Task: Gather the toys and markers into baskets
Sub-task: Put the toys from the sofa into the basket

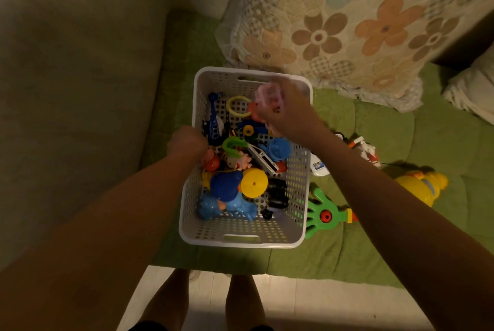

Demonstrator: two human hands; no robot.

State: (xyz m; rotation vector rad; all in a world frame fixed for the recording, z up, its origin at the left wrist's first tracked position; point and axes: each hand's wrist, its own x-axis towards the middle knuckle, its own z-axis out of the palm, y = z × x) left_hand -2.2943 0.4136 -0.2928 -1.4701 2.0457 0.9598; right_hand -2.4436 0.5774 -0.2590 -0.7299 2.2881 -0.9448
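Left hand (187, 143) is curled tight over the left rim of the white basket (242, 244), gripping it. Right hand (290, 119) is out over the basket's far end, fingers wrapped round a pink toy (267, 96) that's too blurry to make out. Basket sits on a green quilt (401, 250) and it's pretty loaded: blue figure (227, 191) and yellow disc (254, 183) at the near end, blue cup (279, 148) midway, blue helicopter (213, 122) and yellow ring (230, 107) further back. Outside it on the quilt, off to the right: a green hand-shaped toy (320, 213) just beside the basket wall, a yellow duck toy (422, 186), and a red-and-white toy (365, 151). Flowery pillow (347, 23) leans at the back.
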